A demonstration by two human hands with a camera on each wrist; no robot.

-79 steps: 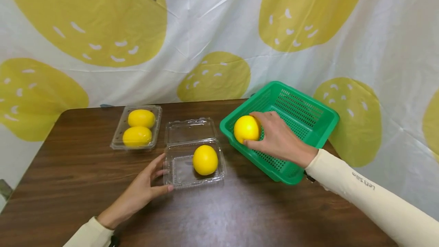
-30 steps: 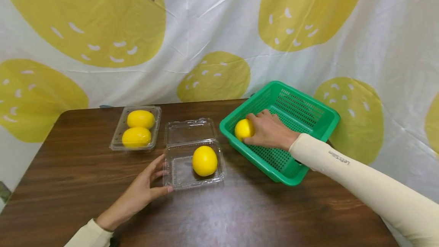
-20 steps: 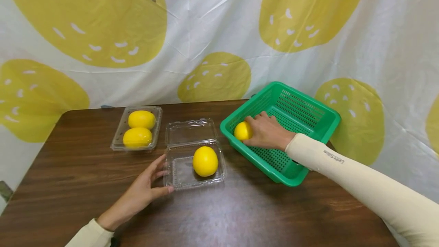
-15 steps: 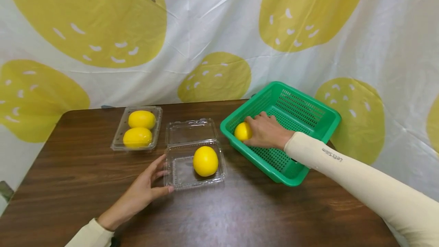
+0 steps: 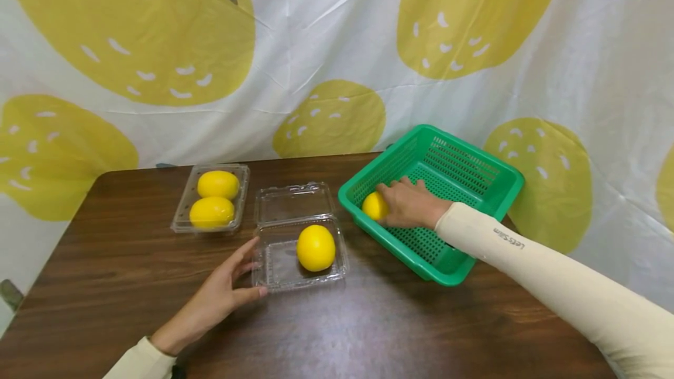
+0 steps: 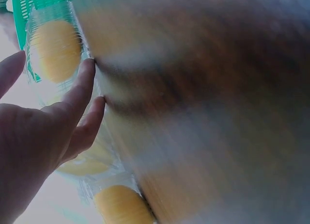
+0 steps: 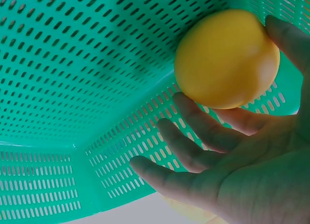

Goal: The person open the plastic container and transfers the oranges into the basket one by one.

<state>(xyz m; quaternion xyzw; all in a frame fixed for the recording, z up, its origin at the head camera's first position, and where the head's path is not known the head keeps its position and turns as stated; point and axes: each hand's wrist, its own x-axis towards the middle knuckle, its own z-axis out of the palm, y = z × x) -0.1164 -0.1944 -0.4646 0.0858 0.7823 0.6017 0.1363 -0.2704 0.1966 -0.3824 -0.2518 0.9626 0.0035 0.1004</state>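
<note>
Inside the green plastic basket [image 5: 397, 256], my right hand [image 5: 413, 203] holds a smooth yellow lemon [image 5: 374, 206] near the left corner. In the right wrist view the thumb meets one side of that lemon [image 7: 225, 59] and the nearer fingers the other; the outer two fingers spread away from it. My left hand [image 5: 216, 294] rests with extended fingers at the left edge of an open clear plastic clamshell box [image 5: 276, 262]. One lemon [image 5: 316, 248] stands in the right half of that box. Its lid [image 5: 295, 200] lies folded back toward the wall.
Behind the left hand sits a second clear box [image 5: 181, 221], with two lemons [image 5: 212, 212] lying one behind the other. A white curtain [image 5: 326, 28] printed with yellow fruit hangs along the back edge of the dark wooden table [image 5: 126, 244].
Over these seconds my right hand has lowered the lemon from the basket's left rim down inside, then shifted slightly toward me. The left hand and the boxes have stayed put.
</note>
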